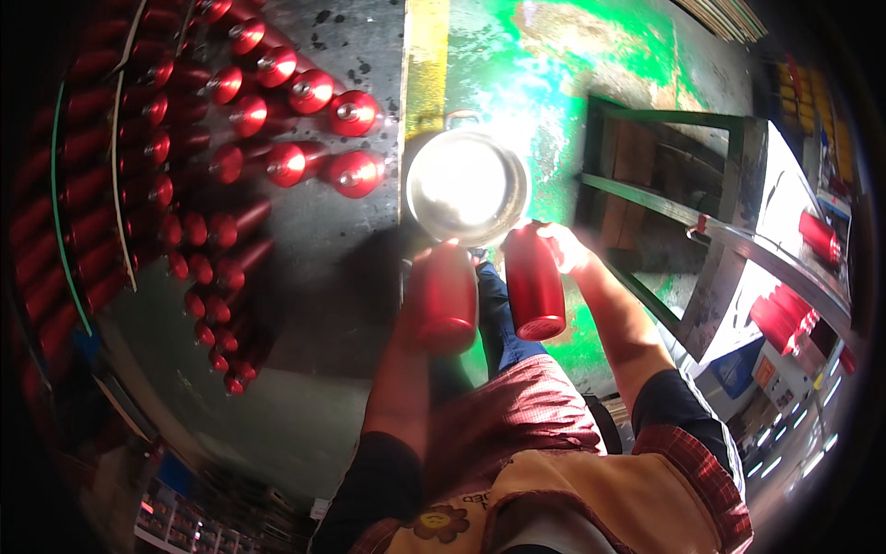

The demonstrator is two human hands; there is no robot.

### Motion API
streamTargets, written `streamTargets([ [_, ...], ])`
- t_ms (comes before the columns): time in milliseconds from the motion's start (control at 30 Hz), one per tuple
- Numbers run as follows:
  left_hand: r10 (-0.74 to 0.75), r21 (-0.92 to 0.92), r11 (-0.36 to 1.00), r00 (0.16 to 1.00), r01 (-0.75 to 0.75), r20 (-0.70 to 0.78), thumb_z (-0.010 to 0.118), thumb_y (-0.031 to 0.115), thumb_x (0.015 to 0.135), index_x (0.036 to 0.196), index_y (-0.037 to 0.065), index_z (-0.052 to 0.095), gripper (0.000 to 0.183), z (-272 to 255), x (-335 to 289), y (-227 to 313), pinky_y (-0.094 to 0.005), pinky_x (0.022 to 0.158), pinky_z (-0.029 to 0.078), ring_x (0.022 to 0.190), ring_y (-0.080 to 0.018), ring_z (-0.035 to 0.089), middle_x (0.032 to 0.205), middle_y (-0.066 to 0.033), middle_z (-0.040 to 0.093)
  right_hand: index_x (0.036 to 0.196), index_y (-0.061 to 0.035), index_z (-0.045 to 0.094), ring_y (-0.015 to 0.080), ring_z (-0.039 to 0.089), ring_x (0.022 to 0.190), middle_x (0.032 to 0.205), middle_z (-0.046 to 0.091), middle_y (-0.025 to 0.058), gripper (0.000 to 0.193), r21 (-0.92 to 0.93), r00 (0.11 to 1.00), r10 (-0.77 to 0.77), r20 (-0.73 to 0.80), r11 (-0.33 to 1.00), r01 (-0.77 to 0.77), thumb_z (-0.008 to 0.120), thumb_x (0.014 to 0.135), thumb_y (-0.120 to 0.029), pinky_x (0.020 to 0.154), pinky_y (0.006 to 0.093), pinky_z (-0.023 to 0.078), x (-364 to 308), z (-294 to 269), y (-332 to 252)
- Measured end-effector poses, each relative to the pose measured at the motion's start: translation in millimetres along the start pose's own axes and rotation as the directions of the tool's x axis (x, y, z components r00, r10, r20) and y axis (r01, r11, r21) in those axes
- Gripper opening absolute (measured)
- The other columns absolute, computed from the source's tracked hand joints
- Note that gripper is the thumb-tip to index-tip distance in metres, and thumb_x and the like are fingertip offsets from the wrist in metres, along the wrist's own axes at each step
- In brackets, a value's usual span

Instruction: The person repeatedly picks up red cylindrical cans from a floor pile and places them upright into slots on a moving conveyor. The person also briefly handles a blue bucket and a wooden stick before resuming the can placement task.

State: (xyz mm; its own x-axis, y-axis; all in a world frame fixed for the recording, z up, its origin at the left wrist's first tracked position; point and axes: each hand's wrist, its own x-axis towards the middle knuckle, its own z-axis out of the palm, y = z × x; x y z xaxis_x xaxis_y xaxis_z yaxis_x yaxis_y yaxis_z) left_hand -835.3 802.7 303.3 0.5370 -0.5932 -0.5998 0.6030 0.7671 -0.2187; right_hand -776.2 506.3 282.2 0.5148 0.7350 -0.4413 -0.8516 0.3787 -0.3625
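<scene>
Both left hand [425, 255] and right hand [563, 247] grip a red bottle [536, 291] apiece. A metal basin [469, 177] sits just beyond.

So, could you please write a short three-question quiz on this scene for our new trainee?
1. Multiple choice: what does the person's right hand hold?
A) a brush
B) a red bottle
C) a cloth

2. True or false: the round metal pot is to the right of the large group of red bottles on the dark surface.

3. Open question: what colour is the stripe on the floor beyond the pot?

Key: 1. B; 2. true; 3. yellow.
</scene>
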Motion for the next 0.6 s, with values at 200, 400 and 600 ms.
streamTargets([
  [200, 0.714, 0.733, 0.435, 0.696, -0.523, 0.073, 0.047, 0.019, 0.098, 0.122, -0.002, 0.06, 0.035, -39.0, -103.8, 49.9, -0.0349, 0.094, 0.048, 0.108, -0.0226, 0.062, 0.122, -0.0141, 0.064, 0.114, -0.0022, 0.067, 0.0252, 0.049, 0.125, 0.128, 0.056, 0.0129, 0.046, -0.515, 0.961, -0.142, -0.238, 0.857, -0.001, 0.071, 0.071, -0.016, 0.107, 0.0395, 0.037, 5.2, 74.8, -34.9],
  [400, 0.825, 0.916, -0.382, 0.401, -0.125, 0.398, 0.071, 0.0, 0.075, 0.115, 0.002, 0.068, 0.04, -38.8, -179.6, 126.6, -0.0362, 0.1, 0.042, 0.113, -0.0247, 0.057, 0.123, -0.0137, 0.062, 0.107, -0.0201, 0.075, 0.0304, 0.048, 0.124, 0.13, 0.051, 0.0143, 0.041, -0.986, 0.924, -0.356, 0.141, 0.034, 0.164, 0.077, 0.066, -0.015, 0.102, 0.0438, 0.041, 93.0, 159.6, 2.6],
  [600, 0.821, 0.812, -0.569, 0.142, 0.129, 0.553, 0.081, 0.007, 0.066, 0.109, 0.02, 0.075, 0.045, -55.1, -132.6, 160.7, -0.0391, 0.093, 0.045, 0.107, -0.0273, 0.053, 0.131, -0.008, 0.055, 0.106, -0.0309, 0.074, 0.0347, 0.047, 0.122, 0.137, 0.046, 0.0133, 0.05, -0.851, 0.804, -0.355, 0.477, -0.416, 0.321, 0.079, 0.059, -0.016, 0.099, 0.0496, 0.042, 190.0, 169.9, 86.4],
])
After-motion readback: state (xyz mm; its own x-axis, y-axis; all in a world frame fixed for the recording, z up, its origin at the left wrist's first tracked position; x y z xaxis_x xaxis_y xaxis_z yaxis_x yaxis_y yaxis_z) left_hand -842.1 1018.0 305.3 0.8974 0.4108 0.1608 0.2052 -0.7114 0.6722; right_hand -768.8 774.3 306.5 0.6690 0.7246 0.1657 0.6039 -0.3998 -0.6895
